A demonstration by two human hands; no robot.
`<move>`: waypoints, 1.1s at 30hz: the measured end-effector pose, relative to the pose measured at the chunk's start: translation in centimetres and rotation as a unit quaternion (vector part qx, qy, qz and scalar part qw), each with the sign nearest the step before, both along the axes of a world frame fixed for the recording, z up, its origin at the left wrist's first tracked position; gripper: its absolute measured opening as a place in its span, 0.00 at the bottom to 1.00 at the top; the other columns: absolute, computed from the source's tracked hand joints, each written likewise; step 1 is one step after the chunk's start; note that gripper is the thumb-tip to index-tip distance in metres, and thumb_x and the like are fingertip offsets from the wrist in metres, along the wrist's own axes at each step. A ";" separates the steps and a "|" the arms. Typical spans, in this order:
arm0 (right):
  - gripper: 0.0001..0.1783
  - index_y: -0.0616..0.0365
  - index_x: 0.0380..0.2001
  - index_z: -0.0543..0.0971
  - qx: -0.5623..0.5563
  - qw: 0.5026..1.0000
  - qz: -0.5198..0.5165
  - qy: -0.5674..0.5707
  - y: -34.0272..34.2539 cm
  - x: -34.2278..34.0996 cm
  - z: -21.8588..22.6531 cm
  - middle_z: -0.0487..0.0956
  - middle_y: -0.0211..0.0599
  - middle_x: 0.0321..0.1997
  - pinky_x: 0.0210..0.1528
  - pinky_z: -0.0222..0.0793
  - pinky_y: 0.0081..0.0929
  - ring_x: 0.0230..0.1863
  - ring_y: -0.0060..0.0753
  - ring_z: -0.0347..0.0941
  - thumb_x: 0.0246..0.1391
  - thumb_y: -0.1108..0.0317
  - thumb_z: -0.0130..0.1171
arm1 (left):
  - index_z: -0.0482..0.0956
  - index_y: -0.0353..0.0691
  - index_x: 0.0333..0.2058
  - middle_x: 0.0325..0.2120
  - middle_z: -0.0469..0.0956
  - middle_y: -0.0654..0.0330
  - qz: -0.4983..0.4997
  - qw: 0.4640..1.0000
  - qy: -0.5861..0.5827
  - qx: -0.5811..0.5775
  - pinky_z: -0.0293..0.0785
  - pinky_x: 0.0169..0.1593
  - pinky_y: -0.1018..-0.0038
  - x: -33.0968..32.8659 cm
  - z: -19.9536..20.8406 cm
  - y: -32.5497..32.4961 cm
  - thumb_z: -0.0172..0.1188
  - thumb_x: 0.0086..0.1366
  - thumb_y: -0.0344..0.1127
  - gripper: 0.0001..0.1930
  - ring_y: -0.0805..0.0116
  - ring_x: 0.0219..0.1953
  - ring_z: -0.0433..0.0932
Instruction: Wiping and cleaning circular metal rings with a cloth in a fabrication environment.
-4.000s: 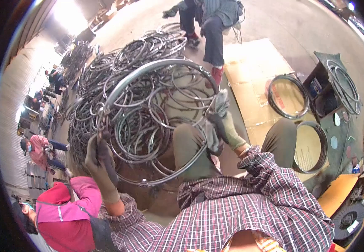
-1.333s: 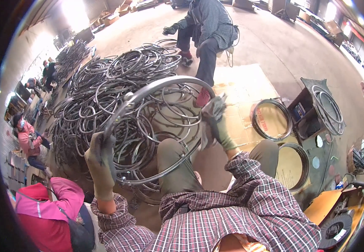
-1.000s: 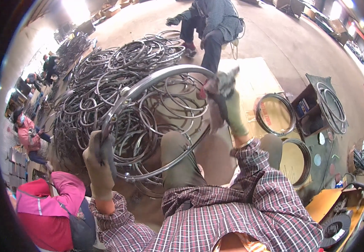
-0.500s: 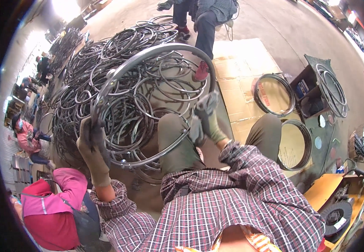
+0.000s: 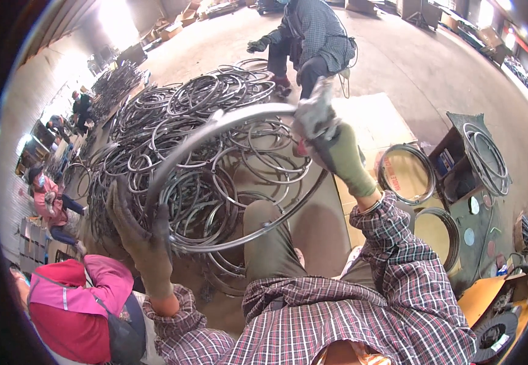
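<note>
A grey metal hoop (image 5: 248, 114) is held up in front of me, tilted, above my knees. At its left side my left hand (image 5: 139, 222), in a dark and olive work glove, has the rim between fingers and thumb. My right hand (image 5: 328, 131), in a grey and olive glove, is closed around the far right part of the rim, slightly blurred. Beyond and through the hoop lies a large tangled pile of similar metal hoops (image 5: 200, 97) on the floor.
Flattened cardboard (image 5: 370, 118) lies to the right, with stacked hoops (image 5: 407, 173) on it. A dark bin (image 5: 458, 161) with hoops against it stands farther right, a yellow machine (image 5: 489, 304) nearer. A person in pink (image 5: 87, 310) sits close left; another person (image 5: 318, 36) sits beyond the pile.
My right hand has moved up and outward along with the hoop, which has turned and tilted. The left hand keeps its hold on the left side. My view has lifted somewhat.
</note>
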State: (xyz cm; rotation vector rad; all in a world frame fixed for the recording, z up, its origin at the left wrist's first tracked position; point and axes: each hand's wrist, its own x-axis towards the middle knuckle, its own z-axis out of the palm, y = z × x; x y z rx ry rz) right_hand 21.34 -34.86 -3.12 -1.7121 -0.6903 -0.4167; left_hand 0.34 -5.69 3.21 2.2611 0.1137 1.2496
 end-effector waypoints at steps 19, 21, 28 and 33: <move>0.17 0.65 0.43 0.79 0.056 0.998 0.002 0.014 1.6 1.3 -3.0 0.83 0.44 0.35 0.41 0.76 0.29 0.38 0.27 0.81 0.48 0.74 0.65 | 0.75 0.33 0.34 0.20 0.72 0.52 -0.053 0.995 0.070 0.042 0.68 0.28 0.71 2.7 1.6 -1.7 0.62 0.63 0.30 0.07 0.66 0.21 0.70; 0.17 0.65 0.44 0.78 0.049 0.998 -0.034 -0.020 1.2 1.1 -4.4 0.83 0.43 0.34 0.41 0.76 0.28 0.38 0.26 0.80 0.48 0.75 0.64 | 0.73 0.33 0.33 0.19 0.70 0.51 -0.050 0.994 0.094 0.039 0.67 0.28 0.71 2.9 1.8 -1.2 0.62 0.64 0.31 0.08 0.65 0.20 0.67; 0.34 0.55 0.53 0.74 -0.166 0.945 0.018 -0.282 6.1 -4.0 8.8 0.79 0.44 0.46 0.43 0.76 0.38 0.42 0.48 0.79 0.36 0.72 0.67 | 0.74 0.34 0.36 0.22 0.71 0.45 -0.108 0.981 0.100 0.128 0.68 0.29 0.68 4.3 3.0 -4.1 0.61 0.63 0.26 0.05 0.47 0.22 0.71; 0.29 0.57 0.51 0.77 -0.067 0.956 -0.060 -0.280 4.3 -1.3 5.4 0.81 0.43 0.44 0.43 0.76 0.34 0.43 0.43 0.80 0.39 0.70 0.67 | 0.75 0.35 0.38 0.23 0.73 0.47 -0.076 0.982 0.123 0.122 0.68 0.29 0.70 4.1 2.0 -3.2 0.61 0.62 0.25 0.07 0.49 0.22 0.71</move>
